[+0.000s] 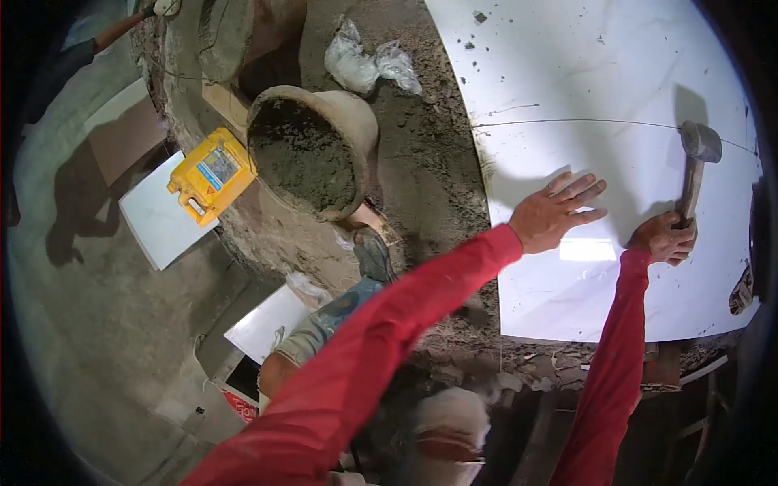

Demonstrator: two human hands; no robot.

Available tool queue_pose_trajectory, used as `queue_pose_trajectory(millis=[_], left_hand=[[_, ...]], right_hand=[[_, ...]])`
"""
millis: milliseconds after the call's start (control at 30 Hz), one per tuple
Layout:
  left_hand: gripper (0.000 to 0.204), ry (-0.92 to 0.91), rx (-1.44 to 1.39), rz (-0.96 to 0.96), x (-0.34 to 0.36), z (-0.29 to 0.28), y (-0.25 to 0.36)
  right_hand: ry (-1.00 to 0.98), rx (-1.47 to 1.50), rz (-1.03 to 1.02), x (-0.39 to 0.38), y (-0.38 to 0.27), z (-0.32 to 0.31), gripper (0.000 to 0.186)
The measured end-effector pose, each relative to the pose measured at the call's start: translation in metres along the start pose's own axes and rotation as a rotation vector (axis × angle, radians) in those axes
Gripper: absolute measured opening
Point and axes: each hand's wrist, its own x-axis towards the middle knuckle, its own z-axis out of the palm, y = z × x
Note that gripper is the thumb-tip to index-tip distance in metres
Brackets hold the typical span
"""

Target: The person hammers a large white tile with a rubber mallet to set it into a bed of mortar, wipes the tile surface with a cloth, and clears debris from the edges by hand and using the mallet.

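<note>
Large glossy white tiles (559,300) with faint veining lie at the right. My left hand (559,212) rests on them with fingers spread, holding nothing. To its right, my right hand (663,239) is closed around the wooden handle of a mallet (691,190). The mallet's grey head (701,142) points away from me, close to a thin dark string (583,121) that runs across the tiles. Whether the head touches the surface I cannot tell. Dark crumbs are scattered over the far part of the white surface.
Left of the tiles is a strip of damp mortar (421,170). A tilted bucket (365,121) holds grey mortar, beside a yellow jerrycan (235,182). Crumpled plastic bags (352,61) lie farther back. Another person's arm (117,32) shows at the far left. Rubble (519,377) borders the near tile edge.
</note>
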Motion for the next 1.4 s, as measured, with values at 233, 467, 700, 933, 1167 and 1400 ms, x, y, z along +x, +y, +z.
queue_pose_trajectory(millis=[233,467,700,933,1167,1400], left_hand=[[0.034,0.204,-0.288,-0.017,-0.103,-0.225,-0.087],[0.062,0.857,-0.492,-1.098,-0.327,-0.284,-0.197],[0.079,0.526,-1.672,-0.892,-0.337,-0.263,-0.235],[0.078,0.741,-1.708,-0.673,-0.346,-0.262,-0.242],[0.078,0.586,-1.565,-0.769,-0.417,-0.255,-0.255],[0.065,0.709,-1.67,-0.795,-0.387,-0.3,-0.271]], right_hand=[[-0.035,0.038,0.053,-0.002,0.001,-0.009,0.044],[0.083,-0.052,-0.024,0.004,0.014,0.02,0.044],[-0.02,0.35,-0.52,0.025,0.029,0.013,0.046],[-0.11,0.43,-0.041,-0.023,-0.046,-0.073,0.051],[-0.239,1.01,-0.145,-0.1,-0.146,-0.202,0.025],[-0.348,1.07,-0.389,-0.182,-0.214,-0.202,0.029]])
